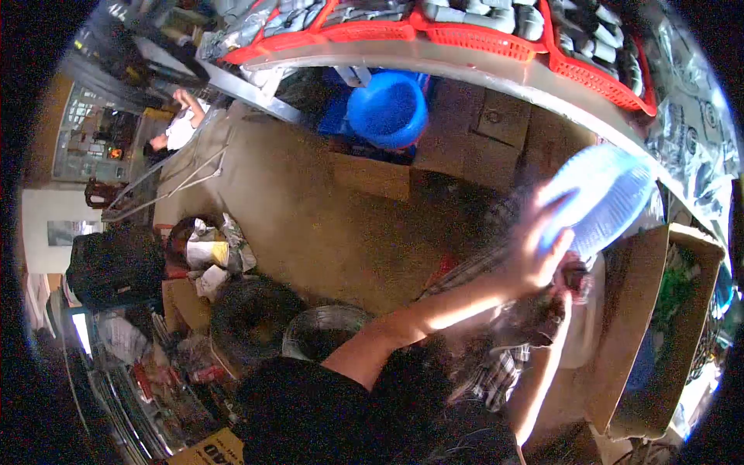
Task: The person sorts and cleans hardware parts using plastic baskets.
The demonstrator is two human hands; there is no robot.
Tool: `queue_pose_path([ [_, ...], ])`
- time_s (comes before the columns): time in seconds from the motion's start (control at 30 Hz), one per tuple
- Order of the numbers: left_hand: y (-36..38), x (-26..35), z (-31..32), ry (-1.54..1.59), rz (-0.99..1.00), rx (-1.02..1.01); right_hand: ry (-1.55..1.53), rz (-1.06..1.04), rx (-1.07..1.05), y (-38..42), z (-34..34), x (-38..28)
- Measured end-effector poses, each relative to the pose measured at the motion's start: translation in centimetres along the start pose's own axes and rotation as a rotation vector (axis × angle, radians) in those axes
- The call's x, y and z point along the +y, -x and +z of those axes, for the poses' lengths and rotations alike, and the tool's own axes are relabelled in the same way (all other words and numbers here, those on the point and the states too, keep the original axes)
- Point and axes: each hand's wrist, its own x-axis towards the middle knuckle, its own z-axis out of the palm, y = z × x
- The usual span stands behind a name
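A light-blue plastic container with fine ribs [608, 205], like a basket or basin, is tilted up at the right, partly washed out by bright light. My left hand [539, 252] grips its near side, the fingers spread along the wall. Just below it, my right hand [573, 287] is close to the container's lower edge, smeared and in shadow. Something dark reddish shows at that hand, too blurred to name. Whether the right fingers hold the container cannot be made out. Dark checked cloth [500, 376] hangs beside my forearms.
Red baskets [484, 39] of grey pipe fittings line the shelf above. Beneath it are a blue bucket [387, 108] and cardboard boxes [473, 143]. An open carton [632, 341] stands at the right. A coil [256, 318] and clutter lie left. Another person [182, 128] is at far left.
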Motion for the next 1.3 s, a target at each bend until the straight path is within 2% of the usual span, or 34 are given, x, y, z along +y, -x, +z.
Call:
queue_pose_path([
  [0.07, 1.5, -2.5, -0.7, 0.258, -0.466, 0.137, 0.017, 0.051, 0.013, 1.3, 0.8, 0.5],
  [0.1, 0.7, -2.6, -1.9, 0.142, -0.503, 0.174, 0.056, 0.059, 0.017, 1.9, 1.1, 0.3],
  [0.17, -1.2, -3.3, -5.0, 0.117, -0.571, 0.333, 0.290, 0.026, 0.052, 2.6, 0.6, -1.5],
  [0.23, -1.9, -6.6, -8.1, 0.255, -0.573, 0.516, 0.528, -0.040, 0.004, 0.5, -3.3, -0.7],
  [0.3, -2.8, -10.8, -12.2, 0.379, -0.539, 0.639, 0.487, -0.171, -0.086, -0.6, -5.8, -0.6],
  [0.33, -3.8, -12.0, -14.2, 0.458, -0.536, 0.697, 0.325, -0.254, -0.110, 0.2, -4.7, -1.7],
  [0.37, -5.0, -12.6, -15.5, 0.476, -0.523, 0.748, 0.187, -0.093, -0.096, 0.3, -6.4, -2.0],
  [0.4, -6.2, -13.3, -16.9, 0.493, -0.511, 0.800, 0.132, -0.081, -0.052, 0.2, -7.2, -2.3],
  [0.47, -7.2, -19.9, -22.3, 0.409, -0.453, 0.881, 0.100, -0.110, 0.025, 0.6, -8.4, -3.1],
  [0.53, -8.8, -23.4, -25.3, 0.190, -0.386, 1.049, 0.104, -0.139, 0.072, 1.1, -9.6, -3.4],
  [0.57, -9.2, -23.9, -26.6, 0.086, -0.419, 1.034, 0.113, -0.147, 0.088, 1.5, -10.3, -3.6],
  [0.6, -9.8, -22.1, -25.7, -0.167, -0.423, 1.063, 0.126, -0.161, 0.112, 2.1, -11.2, -3.8],
  [0.67, -10.2, -24.1, -27.7, -0.522, -0.509, 1.217, 0.174, -0.194, 0.171, 3.2, -12.6, -4.3],
  [0.77, -9.7, -24.1, -28.1, -0.980, -0.080, 1.127, 0.298, -0.273, 0.300, 5.2, -15.5, -5.6],
  [0.9, -8.8, -18.8, -24.4, -1.158, 0.133, 0.573, 0.605, -0.424, 0.522, 7.5, -21.1, -8.8],
  [0.93, -8.8, -18.0, -23.5, -1.153, 0.072, 0.429, 0.715, -0.463, 0.565, 8.0, -22.9, -10.1],
  [0.97, -8.9, -18.7, -23.7, -1.097, 0.119, 0.289, 0.824, -0.500, 0.598, 8.4, -24.9, -11.3],
  [1.0, -9.2, -17.9, -23.5, -1.012, 0.074, 0.094, 0.925, -0.528, 0.621, 8.4, -26.4, -12.2],
  [1.03, -9.5, -18.1, -23.5, -1.144, 0.043, -0.065, 1.028, -0.553, 0.627, 8.5, -28.2, -13.2],
  [1.07, -9.6, -18.1, -23.3, -1.194, -0.085, -0.184, 1.133, -0.580, 0.623, 8.5, -29.9, -14.4],
  [1.13, -10.1, -18.5, -23.1, -1.220, -0.446, -0.321, 1.353, -0.640, 0.513, 7.1, -34.6, -15.8],
  [1.2, -10.9, -20.8, -23.8, -1.297, -0.549, -0.372, 1.557, -0.722, 0.375, 4.8, -38.3, -15.8],
  [1.23, -11.2, -21.8, -24.1, -1.333, -0.606, -0.395, 1.170, -0.292, 0.546, 4.1, -35.6, -15.6],
  [1.3, -12.0, -22.4, -24.3, -1.331, -0.697, -0.491, 1.612, -0.317, 0.488, 1.9, -35.9, -14.1],
])
